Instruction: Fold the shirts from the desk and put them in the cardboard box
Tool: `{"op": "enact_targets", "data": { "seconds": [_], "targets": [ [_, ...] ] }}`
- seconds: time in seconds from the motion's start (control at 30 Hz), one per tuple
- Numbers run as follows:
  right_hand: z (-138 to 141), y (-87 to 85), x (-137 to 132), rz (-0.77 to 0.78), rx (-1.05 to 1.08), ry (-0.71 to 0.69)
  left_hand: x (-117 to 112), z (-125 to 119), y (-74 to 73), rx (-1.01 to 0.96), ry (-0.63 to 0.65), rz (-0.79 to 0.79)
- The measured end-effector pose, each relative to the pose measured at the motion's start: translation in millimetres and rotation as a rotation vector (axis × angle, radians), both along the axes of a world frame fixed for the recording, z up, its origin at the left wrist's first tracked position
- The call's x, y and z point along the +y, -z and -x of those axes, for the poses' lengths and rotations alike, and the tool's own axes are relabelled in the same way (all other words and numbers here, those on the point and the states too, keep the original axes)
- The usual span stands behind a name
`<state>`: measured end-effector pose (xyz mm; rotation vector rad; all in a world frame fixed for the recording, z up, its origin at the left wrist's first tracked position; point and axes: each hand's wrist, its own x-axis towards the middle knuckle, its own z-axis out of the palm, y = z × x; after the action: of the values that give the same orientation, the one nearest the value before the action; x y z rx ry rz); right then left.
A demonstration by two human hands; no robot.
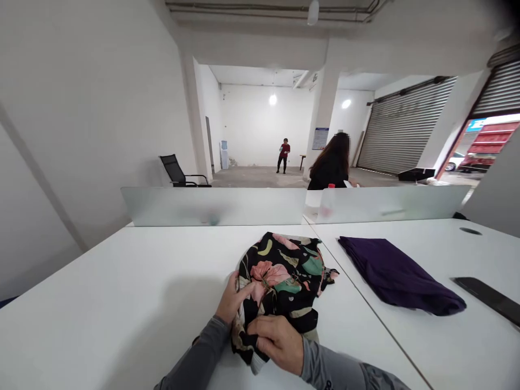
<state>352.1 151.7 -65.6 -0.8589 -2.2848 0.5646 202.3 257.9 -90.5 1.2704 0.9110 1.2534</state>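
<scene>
A crumpled black floral garment (298, 271) with pink flowers and green leaves lies on the white table in front of me. At its left edge, my left hand (233, 300) grips the fabric, thumb over the top and the other fingers partly hidden along the side. Lower down, my right hand (278, 340) has its fingers bent and closed on the garment's near part. A bit of white and grey striped material (258, 362) shows below the right hand. The exact kind of garment cannot be made out.
To the right, past the seam in the table (162, 260), lie a folded dark purple cloth (396, 276) and a flat black object (489, 297). Frosted dividers (219, 206) border the far edge. Beyond sit one person (331, 162) and stands another (283, 154); a black chair (174, 170) is at left.
</scene>
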Motion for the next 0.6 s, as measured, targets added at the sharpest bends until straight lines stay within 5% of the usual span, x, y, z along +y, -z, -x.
{"op": "enact_targets", "data": {
  "seconds": [0.2, 0.4, 0.53, 0.6],
  "targets": [
    [-10, 5.8, 8, -0.063, -0.207, -0.105, 7, 8, 0.4, 0.087, -0.213, -0.120],
    [-25, 4.8, 21, -0.110, -0.284, 0.119, 22, 24, 4.7, 0.150, -0.318, -0.039],
    [-31, 4.1, 31, -0.075, -0.109, 0.243, 10, 28, -17.2, 0.348, -0.494, -0.203],
    [-31, -0.9, 33, 0.004, 0.041, 0.336, -5, 27, -34.6, 0.420, -0.369, -0.411]
  ]
}}
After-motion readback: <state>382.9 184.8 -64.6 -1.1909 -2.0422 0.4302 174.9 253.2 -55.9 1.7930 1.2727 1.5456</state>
